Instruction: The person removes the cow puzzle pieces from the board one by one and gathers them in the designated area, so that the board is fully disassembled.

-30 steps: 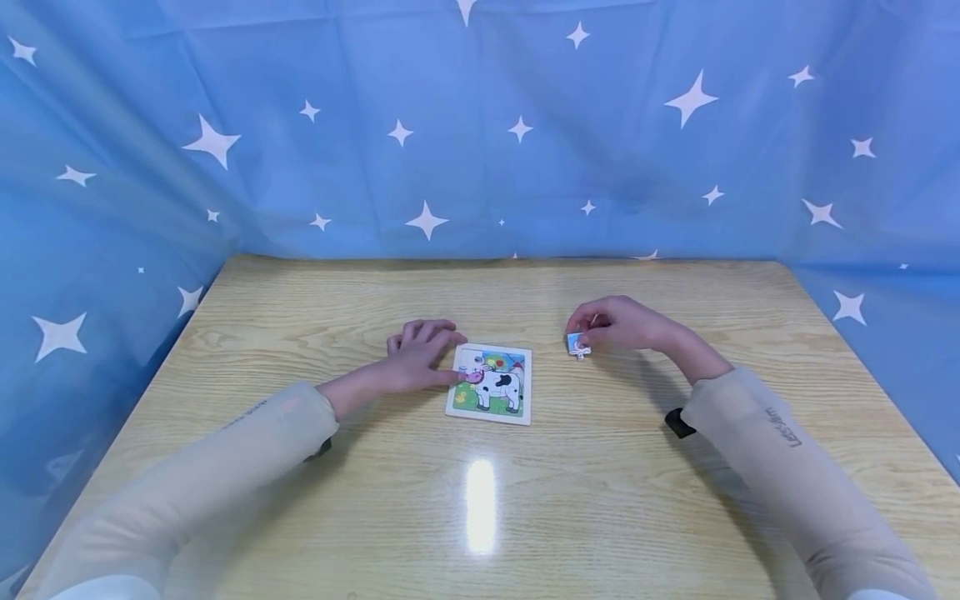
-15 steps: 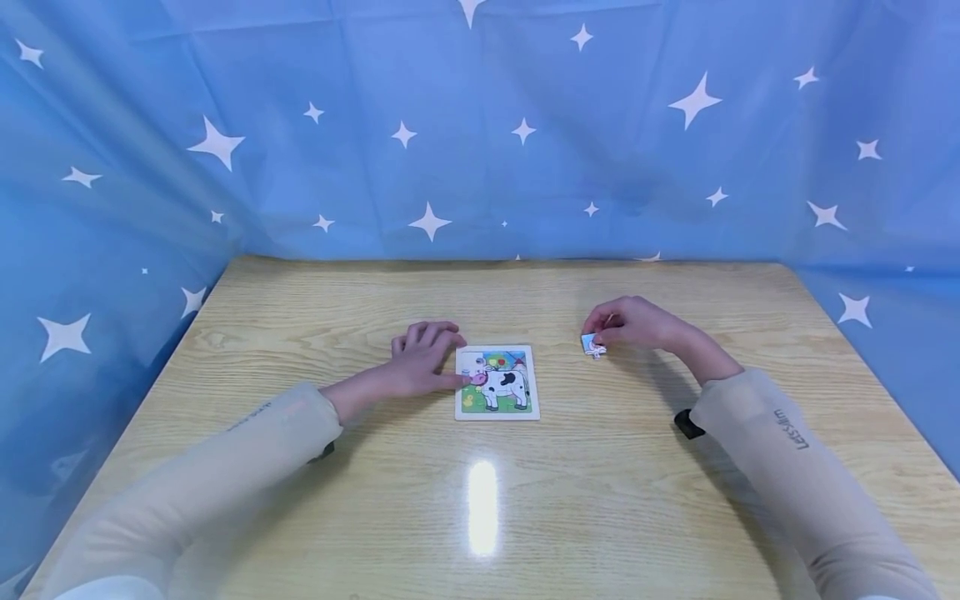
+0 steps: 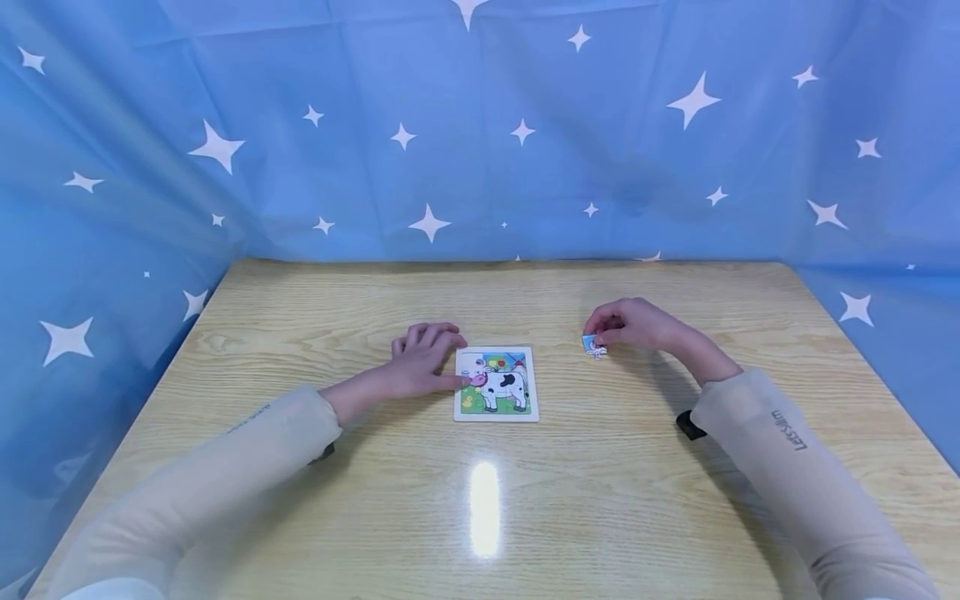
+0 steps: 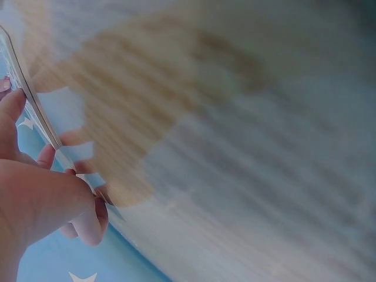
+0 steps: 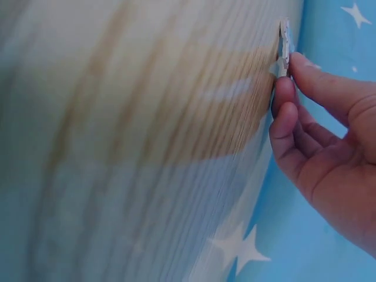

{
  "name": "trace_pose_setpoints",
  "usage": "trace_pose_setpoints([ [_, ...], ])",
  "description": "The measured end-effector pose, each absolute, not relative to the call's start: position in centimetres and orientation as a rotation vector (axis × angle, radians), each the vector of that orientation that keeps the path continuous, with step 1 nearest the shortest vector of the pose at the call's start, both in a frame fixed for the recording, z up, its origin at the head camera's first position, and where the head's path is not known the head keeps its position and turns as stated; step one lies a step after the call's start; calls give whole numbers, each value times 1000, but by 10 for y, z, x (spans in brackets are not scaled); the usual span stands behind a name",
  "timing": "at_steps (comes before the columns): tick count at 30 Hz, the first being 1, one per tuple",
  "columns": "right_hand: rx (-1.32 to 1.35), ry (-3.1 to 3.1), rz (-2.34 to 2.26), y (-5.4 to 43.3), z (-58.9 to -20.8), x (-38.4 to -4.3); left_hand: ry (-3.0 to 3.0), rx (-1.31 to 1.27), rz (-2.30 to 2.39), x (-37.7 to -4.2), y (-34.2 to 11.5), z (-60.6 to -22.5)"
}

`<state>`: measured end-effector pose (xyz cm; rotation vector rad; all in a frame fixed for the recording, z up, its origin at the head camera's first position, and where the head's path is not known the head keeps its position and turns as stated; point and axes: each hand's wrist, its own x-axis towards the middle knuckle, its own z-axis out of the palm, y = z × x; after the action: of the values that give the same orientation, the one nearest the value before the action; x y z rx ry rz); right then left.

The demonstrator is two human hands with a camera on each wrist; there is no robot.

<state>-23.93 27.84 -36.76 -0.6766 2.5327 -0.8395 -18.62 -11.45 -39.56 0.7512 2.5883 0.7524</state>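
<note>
A small square jigsaw puzzle (image 3: 504,385) with a cow picture and a pale frame lies on the table. A whitish patch shows at its upper left, above the cow's pink muzzle. My left hand (image 3: 417,367) rests at the puzzle's left side, thumb on the picture and index fingertip by the top left corner; the left wrist view has the thumb (image 4: 13,108) over the thin board edge (image 4: 35,103). Off to the right, my right hand (image 3: 633,323) pinches a puzzle piece (image 3: 596,347) of blue and white between thumb and fingers. The right wrist view shows that piece (image 5: 285,47) edge-on, close to the tabletop.
The wooden table (image 3: 360,500) reaches back to a blue curtain (image 3: 480,125) with white stars, which also hangs along both sides. A bright light reflection (image 3: 484,508) lies on the table in front of the puzzle.
The right hand has shifted slightly right with the piece pinched in it. The puzzle has turned a little and moved slightly right; the left hand keeps its contact with it.
</note>
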Motion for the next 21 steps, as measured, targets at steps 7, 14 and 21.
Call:
trace_pose_setpoints([
  [7, -688, 2547, -853, 279, -369, -238, 2599, 766, 741, -188, -115, -401],
  [14, -704, 2599, -826, 278, -368, -239, 2598, 776, 737, -188, -115, -401],
  [21, -757, 2597, -843, 266, -369, -239, 2571, 795, 763, -188, -116, -401],
])
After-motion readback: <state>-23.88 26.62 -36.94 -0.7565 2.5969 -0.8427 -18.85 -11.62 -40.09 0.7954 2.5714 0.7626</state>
